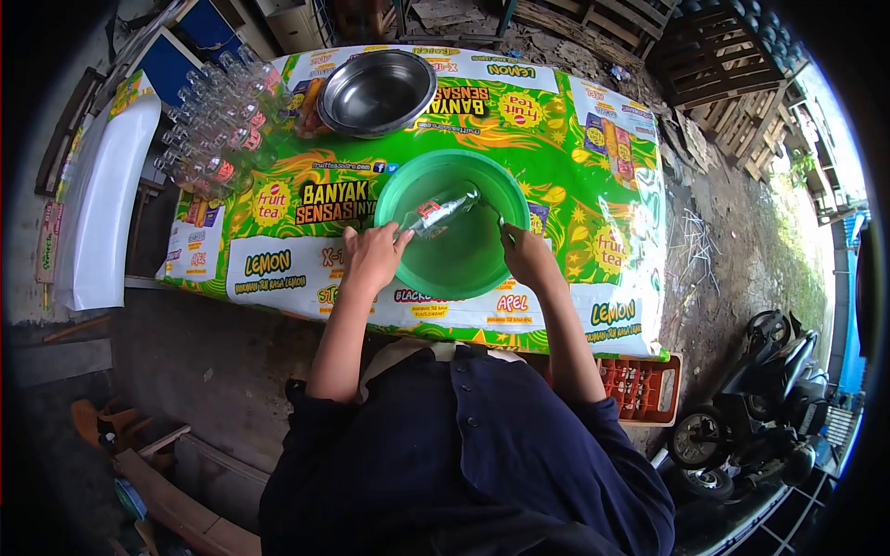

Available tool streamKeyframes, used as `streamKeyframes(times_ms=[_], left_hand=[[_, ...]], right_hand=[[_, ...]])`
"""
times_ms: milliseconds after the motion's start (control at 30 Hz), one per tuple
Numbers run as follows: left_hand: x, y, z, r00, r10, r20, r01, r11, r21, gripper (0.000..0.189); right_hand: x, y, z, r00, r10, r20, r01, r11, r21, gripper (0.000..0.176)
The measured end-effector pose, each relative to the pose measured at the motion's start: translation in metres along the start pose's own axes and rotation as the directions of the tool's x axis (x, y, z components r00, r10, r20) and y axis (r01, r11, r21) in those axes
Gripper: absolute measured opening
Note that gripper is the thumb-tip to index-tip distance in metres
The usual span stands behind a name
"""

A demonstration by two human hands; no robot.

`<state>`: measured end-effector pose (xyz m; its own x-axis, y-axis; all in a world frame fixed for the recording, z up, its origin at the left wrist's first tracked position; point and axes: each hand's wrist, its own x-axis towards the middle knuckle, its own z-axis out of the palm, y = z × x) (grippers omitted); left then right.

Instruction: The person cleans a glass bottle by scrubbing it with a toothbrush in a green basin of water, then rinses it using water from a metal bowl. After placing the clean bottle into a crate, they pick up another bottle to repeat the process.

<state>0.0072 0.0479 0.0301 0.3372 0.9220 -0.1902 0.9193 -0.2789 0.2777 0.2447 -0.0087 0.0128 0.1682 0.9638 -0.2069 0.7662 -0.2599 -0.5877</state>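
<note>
A clear glass bottle [443,211] with a red and white label lies slantwise in a round green plastic basin [417,278]. My left hand [373,255] is at the basin's left rim, thumb and forefinger closed on the bottle's near-left end. Over the right rim, my right hand [530,254] pinches a thin dark-handled tool [491,208]. Its far end reaches toward the bottle's upper-right end; I cannot make out what kind of tool it is. The basin seems to hold some water.
Several clear glass bottles [218,130] stand grouped at the table's left end. A steel bowl [378,93] sits behind the basin. A printed green cover [593,111] drapes the table. A red crate [640,389] is below the right edge, with a motorcycle [742,408] farther right.
</note>
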Motion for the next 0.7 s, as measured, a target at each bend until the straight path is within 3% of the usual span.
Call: streamKeyframes(times_ms=[133,233,333,467,533,600,633,700], left_hand=[[0.002,0.002,-0.005,0.997,-0.004,0.078,0.009,0.998,-0.055,0.038],[-0.004,-0.012,0.008,0.937,0.242,-0.252,-0.253,0.967,-0.012,0.043],[0.000,-0.017,0.008,0.989,0.141,-0.036,-0.143,0.987,-0.075,0.044],[-0.017,-0.022,0.012,0.999,0.044,-0.025,-0.051,0.895,-0.442,0.039],[-0.026,-0.020,0.009,0.998,0.000,0.063,0.039,0.792,-0.609,0.035],[-0.031,-0.022,0.010,0.981,0.008,0.193,0.149,0.603,-0.784,0.030],[-0.034,-0.022,0.011,0.966,0.026,0.256,0.211,0.491,-0.845,0.028],[-0.040,-0.021,0.011,0.961,0.041,0.273,0.232,0.415,-0.880,0.028]], right_hand=[[-0.022,-0.003,-0.004,0.999,-0.011,-0.036,0.013,0.998,0.067,0.027],[-0.021,-0.002,-0.002,0.999,0.047,0.017,-0.048,0.998,0.049,0.028],[-0.024,-0.007,-0.004,0.998,0.057,-0.016,-0.056,0.995,0.078,0.030],[-0.035,0.000,-0.010,0.991,0.087,-0.100,-0.081,0.995,0.063,0.031],[-0.045,-0.007,-0.019,0.991,0.080,-0.111,-0.067,0.991,0.117,0.032],[-0.053,-0.008,-0.018,0.988,0.039,-0.148,-0.014,0.986,0.169,0.033],[-0.056,-0.007,-0.013,0.983,0.004,-0.182,0.031,0.981,0.192,0.032],[-0.056,-0.007,-0.006,0.980,-0.034,-0.198,0.075,0.976,0.204,0.032]])
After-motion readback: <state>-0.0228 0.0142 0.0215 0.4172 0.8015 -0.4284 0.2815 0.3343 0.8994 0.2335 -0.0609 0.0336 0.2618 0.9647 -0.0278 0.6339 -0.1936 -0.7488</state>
